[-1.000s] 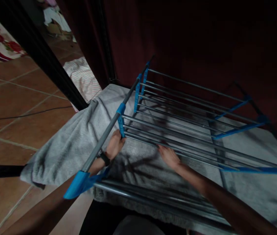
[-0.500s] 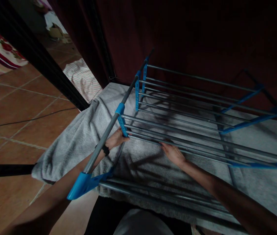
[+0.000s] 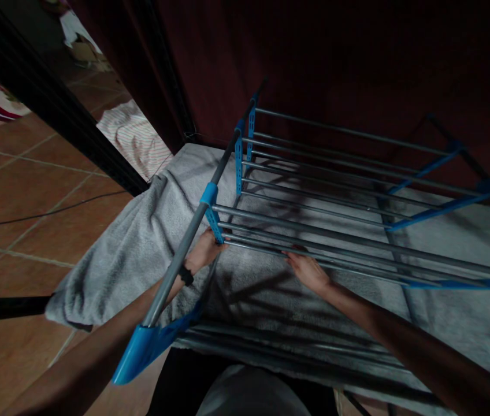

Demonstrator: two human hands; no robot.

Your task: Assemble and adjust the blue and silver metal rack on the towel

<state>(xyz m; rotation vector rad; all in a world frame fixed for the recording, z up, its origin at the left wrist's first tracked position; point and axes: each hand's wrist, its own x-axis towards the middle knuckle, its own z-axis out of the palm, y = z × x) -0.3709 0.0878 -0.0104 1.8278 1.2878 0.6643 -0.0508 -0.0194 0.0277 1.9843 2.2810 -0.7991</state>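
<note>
Standing on a terracotta tiled floor (image 3: 32, 190) before a dark red backdrop, the drying rack (image 3: 221, 169) runs its grey rails left to right, and a grey towel (image 3: 141, 242) lies spread on the tier beneath them, long axis along the rails, its left end sagging past the rack's side. The 2 hands reach in under the upper rails: the right hand (image 3: 310, 271) rests on the towel's middle, grip wide with fingers flat. The left hand (image 3: 204, 251), nearer the sagging end, is curled at the foot of a blue bracket (image 3: 215, 222); whether its grip holds bracket or towel I cannot tell.
</note>
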